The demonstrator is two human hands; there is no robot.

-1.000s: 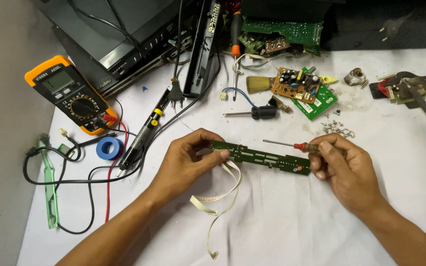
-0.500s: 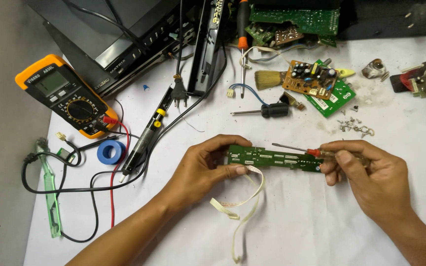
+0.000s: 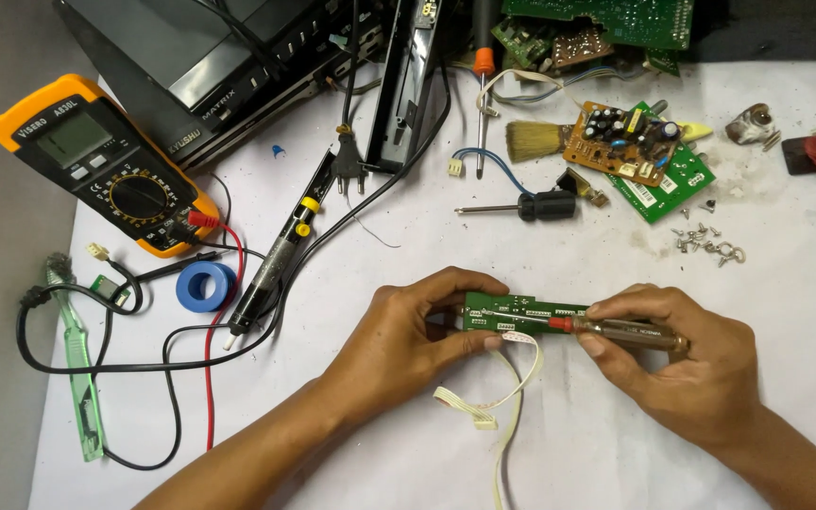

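A long narrow green circuit board (image 3: pixel 527 313) lies across the white table in front of me. My left hand (image 3: pixel 416 335) grips its left end with thumb and fingers. My right hand (image 3: pixel 687 364) holds a small screwdriver (image 3: pixel 616 329) with a clear handle and red collar. Its thin shaft lies along the board with the tip near the left end. A white flat ribbon cable (image 3: pixel 507 387) hangs from the board and curls toward me.
An orange multimeter (image 3: pixel 96 165) with red and black leads sits at the left, beside a blue tape roll (image 3: pixel 207 286) and a soldering iron (image 3: pixel 276 260). Farther back lie a brush (image 3: pixel 533 141), a black screwdriver (image 3: pixel 531 206), other circuit boards (image 3: pixel 639 151) and loose screws (image 3: pixel 705 241).
The view shifted, so the hands sit lower in frame. The right hand has brought the screwdriver down flatter, its shaft now lying along the board instead of angled above it.
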